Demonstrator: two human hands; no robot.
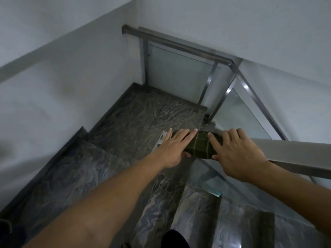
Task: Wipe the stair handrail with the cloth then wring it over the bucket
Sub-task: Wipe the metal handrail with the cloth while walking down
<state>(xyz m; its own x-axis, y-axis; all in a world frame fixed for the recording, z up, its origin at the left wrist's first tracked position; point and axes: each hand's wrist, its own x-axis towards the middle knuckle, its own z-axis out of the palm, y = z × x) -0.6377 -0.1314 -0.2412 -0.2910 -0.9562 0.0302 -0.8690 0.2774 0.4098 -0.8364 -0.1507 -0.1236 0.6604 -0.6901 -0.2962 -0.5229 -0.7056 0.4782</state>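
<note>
Grey walls [53,86] close in dark marble stairs [136,111]; a steel handrail [295,149] runs down on the right. Both hands, left hand [176,146] and right hand [236,153], press the green cloth [201,145] onto the rail's end, fingers [186,136] spread flat, thumbs tucked under; wiping is the step in hand, I judge; no bucket shows, so wringing means finding it.

We saw a dim, cool, bluish scene with soft, even light and no hard shadows, only a faint darkening along the pale painted walls [53,72] and in the lower left corner. Bright streaks of glare ran down the grey brushed-metal stair handrail's [295,153] upright posts, and the clear glass panels [241,113] below it carried a milky sheen. The wide lens bowed straight lines towards the edges, and the whole frame looked slightly soft, with the bare forearms [107,203] at the bottom stretched large.
</note>
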